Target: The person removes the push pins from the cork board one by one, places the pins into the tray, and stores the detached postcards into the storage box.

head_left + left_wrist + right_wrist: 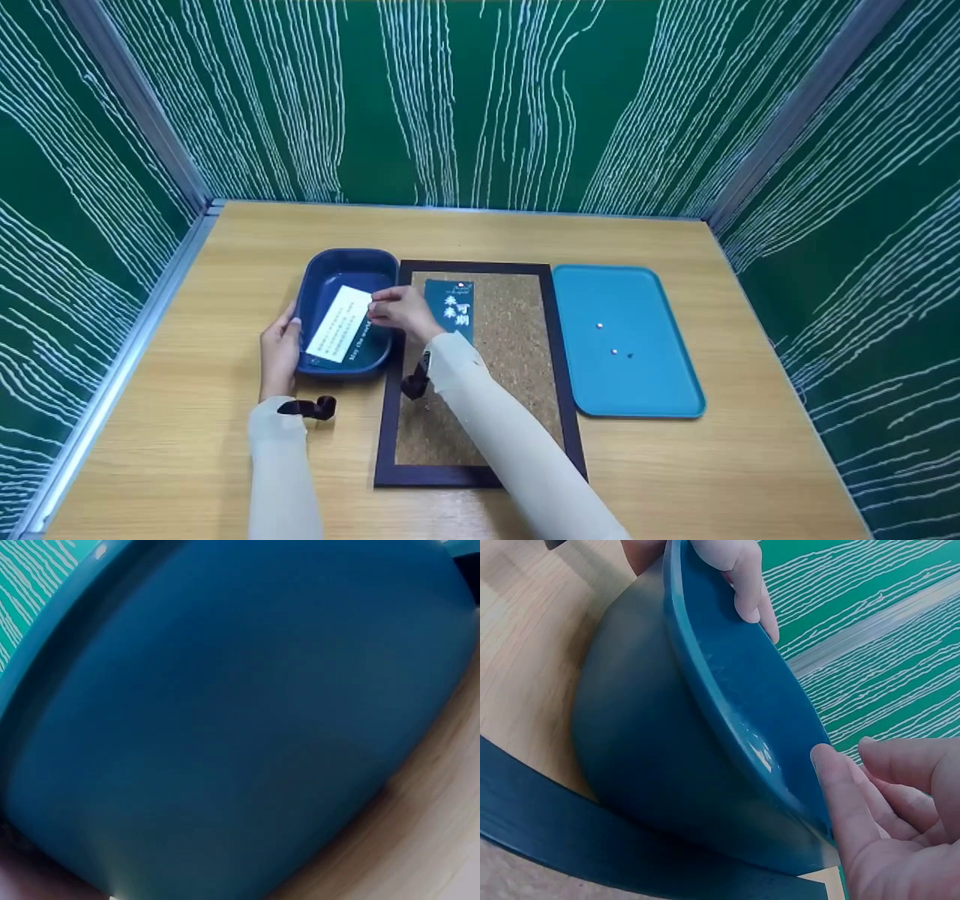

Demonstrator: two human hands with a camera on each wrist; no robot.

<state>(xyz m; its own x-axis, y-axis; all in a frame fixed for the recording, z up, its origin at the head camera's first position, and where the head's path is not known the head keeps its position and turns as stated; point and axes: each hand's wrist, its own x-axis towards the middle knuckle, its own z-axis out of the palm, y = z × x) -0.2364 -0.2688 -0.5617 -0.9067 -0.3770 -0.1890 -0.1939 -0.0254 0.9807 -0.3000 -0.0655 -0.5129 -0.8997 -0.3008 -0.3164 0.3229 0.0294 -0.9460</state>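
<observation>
My left hand (280, 349) grips the left wall of a deep blue basin (306, 300); its digits hook over the rim in the right wrist view. Inside the basin lie a white card (340, 324) with printed lines and, partly under it, dark green cards (364, 351) with white lettering. My right hand (403, 309) hangs over the basin's right rim, fingertips by the white card's upper corner in the head view. From the right wrist, its thumb and fingers (840, 795) show apart, nothing visible between them. The left wrist view is filled by the basin's wall (240, 720).
Right of the basin lies a dark-framed corkboard (517, 360). A green card (459, 330) with white characters is on it, a small pushpin (460, 285) at its top. Further right, a turquoise tray (637, 382) holds a few tiny pins (614, 352). Green patterned panels (480, 112) enclose the table.
</observation>
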